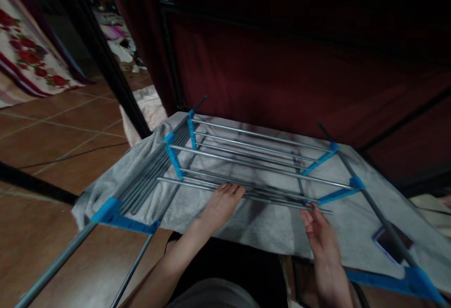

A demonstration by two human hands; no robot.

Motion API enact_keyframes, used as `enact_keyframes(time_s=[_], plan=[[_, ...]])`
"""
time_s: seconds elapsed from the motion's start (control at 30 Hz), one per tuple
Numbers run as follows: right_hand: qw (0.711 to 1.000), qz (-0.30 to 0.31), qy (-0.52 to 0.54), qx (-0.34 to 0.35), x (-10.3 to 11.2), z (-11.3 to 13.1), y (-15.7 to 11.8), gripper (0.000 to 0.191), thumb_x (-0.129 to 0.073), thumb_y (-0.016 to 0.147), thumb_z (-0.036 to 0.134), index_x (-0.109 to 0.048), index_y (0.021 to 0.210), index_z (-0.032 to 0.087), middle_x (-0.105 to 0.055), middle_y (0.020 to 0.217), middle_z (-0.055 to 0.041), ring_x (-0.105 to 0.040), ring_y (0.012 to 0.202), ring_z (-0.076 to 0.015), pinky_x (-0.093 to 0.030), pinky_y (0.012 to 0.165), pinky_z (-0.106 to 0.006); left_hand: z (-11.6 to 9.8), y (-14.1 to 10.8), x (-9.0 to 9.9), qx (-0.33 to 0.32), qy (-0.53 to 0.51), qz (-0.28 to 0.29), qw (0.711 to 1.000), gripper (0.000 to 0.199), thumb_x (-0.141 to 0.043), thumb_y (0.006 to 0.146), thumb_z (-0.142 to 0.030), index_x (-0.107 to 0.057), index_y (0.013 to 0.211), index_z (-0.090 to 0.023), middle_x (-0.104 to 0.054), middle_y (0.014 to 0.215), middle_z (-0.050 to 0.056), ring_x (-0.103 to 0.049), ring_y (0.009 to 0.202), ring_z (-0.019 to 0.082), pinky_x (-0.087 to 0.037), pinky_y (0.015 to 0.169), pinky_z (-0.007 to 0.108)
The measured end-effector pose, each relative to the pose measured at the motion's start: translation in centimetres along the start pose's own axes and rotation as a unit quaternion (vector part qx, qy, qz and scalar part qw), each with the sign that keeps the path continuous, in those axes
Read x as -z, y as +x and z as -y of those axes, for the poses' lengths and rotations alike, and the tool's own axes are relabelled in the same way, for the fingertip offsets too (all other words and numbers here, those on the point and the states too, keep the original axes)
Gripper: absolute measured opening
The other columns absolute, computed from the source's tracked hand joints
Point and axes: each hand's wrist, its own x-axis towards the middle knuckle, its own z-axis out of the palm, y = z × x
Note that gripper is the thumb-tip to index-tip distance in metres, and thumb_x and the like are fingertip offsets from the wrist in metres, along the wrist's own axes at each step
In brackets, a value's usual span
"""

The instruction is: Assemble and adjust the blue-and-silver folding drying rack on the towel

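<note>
A rack of thin grey metal rods (253, 163) and blue plastic brackets (174, 157) stands on a grey cloth (246, 221) spread over a table. My left hand (225, 200) is curled over the front rods near their middle, and its fingertips are hidden behind them. Close to the right end of a loose-looking front rod (324, 211), my right hand (319, 226) pinches with thumb and fingers, just below a blue bracket (340, 196). More rods (148, 176) lie side by side in the left section, between further blue brackets.
A phone (392, 242) lies on the cloth at the right, partly under a side tube. Dark red curtains (264, 73) hang behind the table. Black metal posts (105, 64) stand at the left, above a tiled floor (70, 134) with a cable across it.
</note>
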Motion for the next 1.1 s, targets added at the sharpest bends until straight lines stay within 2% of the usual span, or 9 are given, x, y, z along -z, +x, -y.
enact_keyframes(time_s=[0.07, 0.13, 0.23, 0.33, 0.5, 0.8, 0.97, 1.1], plan=[[1.000, -0.006, 0.010, -0.016, -1.3, 0.5, -0.9, 0.028, -0.081, 0.071, 0.041, -0.072, 0.091, 0.025, -0.072, 0.101, -0.0033, -0.070, 0.095, -0.0195, -0.056, 0.096, -0.039, 0.5, -0.2, -0.4, 0.000, 0.002, -0.017, 1.000, 0.014, -0.055, 0.096, -0.024, -0.063, 0.106, -0.020, -0.071, 0.100, 0.006, -0.067, 0.093, 0.024, -0.050, 0.086, 0.038], [0.999, 0.019, 0.031, -0.013, -2.8, 1.0, -1.4, 0.024, -0.079, 0.074, 0.041, -0.071, 0.091, 0.026, -0.072, 0.098, -0.0036, -0.070, 0.096, -0.0210, -0.056, 0.096, -0.043, 1.3, -0.3, -1.1, -0.015, 0.013, -0.048, 0.999, 0.027, -0.051, 0.098, -0.035, -0.065, 0.117, -0.020, -0.072, 0.107, 0.009, -0.069, 0.097, 0.027, -0.051, 0.089, 0.041], [0.996, 0.047, 0.076, -0.008, -4.5, 1.6, -1.2, 0.018, -0.077, 0.077, 0.034, -0.070, 0.092, 0.027, -0.073, 0.096, -0.0020, -0.069, 0.097, -0.0206, -0.056, 0.096, -0.041, 2.9, 0.1, -2.3, -0.048, 0.031, -0.055, 0.997, 0.037, -0.041, 0.101, -0.040, -0.069, 0.116, -0.021, -0.074, 0.104, 0.009, -0.071, 0.091, 0.027, -0.054, 0.084, 0.041], [0.990, 0.058, 0.124, -0.036, -5.3, 2.1, -0.7, 0.020, -0.079, 0.075, 0.028, -0.069, 0.092, 0.024, -0.072, 0.094, -0.0019, -0.070, 0.092, -0.0190, -0.057, 0.092, -0.037, 3.7, 0.6, -3.0, -0.046, 0.040, -0.041, 0.997, 0.044, -0.033, 0.102, -0.040, -0.072, 0.109, -0.020, -0.075, 0.103, 0.010, -0.072, 0.088, 0.027, -0.054, 0.082, 0.041], [0.985, 0.070, 0.151, -0.045, -5.7, 2.9, 0.4, 0.017, -0.078, 0.076, 0.025, -0.069, 0.091, 0.021, -0.072, 0.094, -0.0031, -0.069, 0.082, -0.0169, -0.058, 0.087, -0.036, 3.6, 1.9, -2.7, -0.025, 0.037, -0.020, 0.999, 0.048, -0.029, 0.101, -0.041, -0.071, 0.109, -0.017, -0.074, 0.106, 0.010, -0.071, 0.090, 0.030, -0.053, 0.086, 0.045], [0.988, 0.046, 0.146, -0.026, -5.6, 3.6, 2.3, 0.016, -0.076, 0.076, 0.023, -0.069, 0.090, 0.019, -0.071, 0.089, -0.0031, -0.068, 0.073, -0.0155, -0.059, 0.081, -0.035, 2.6, 4.8, -1.8, -0.027, 0.016, 0.024, 0.999, 0.049, -0.027, 0.100, -0.037, -0.069, 0.115, -0.017, -0.073, 0.111, 0.011, -0.069, 0.095, 0.030, -0.050, 0.091, 0.047], [0.988, 0.055, 0.139, -0.026, -5.5, 4.1, 2.3, 0.020, -0.078, 0.074, 0.026, -0.069, 0.090, 0.019, -0.072, 0.089, -0.0032, -0.068, 0.073, -0.0151, -0.059, 0.079, -0.033, 2.9, 5.1, -2.2, -0.035, 0.007, 0.026, 0.999, 0.051, -0.024, 0.099, -0.036, -0.070, 0.114, -0.019, -0.072, 0.115, 0.011, -0.068, 0.097, 0.030, -0.049, 0.093, 0.049], [0.988, 0.057, 0.141, -0.022, -5.5, 4.2, 2.3, 0.020, -0.079, 0.073, 0.026, -0.069, 0.088, 0.019, -0.073, 0.089, -0.0027, -0.068, 0.071, -0.0149, -0.059, 0.078, -0.032, 3.2, 5.4, -2.4, -0.046, 0.012, 0.004, 0.999, 0.050, -0.025, 0.098, -0.036, -0.070, 0.113, -0.020, -0.072, 0.113, 0.011, -0.069, 0.094, 0.030, -0.049, 0.091, 0.050]])
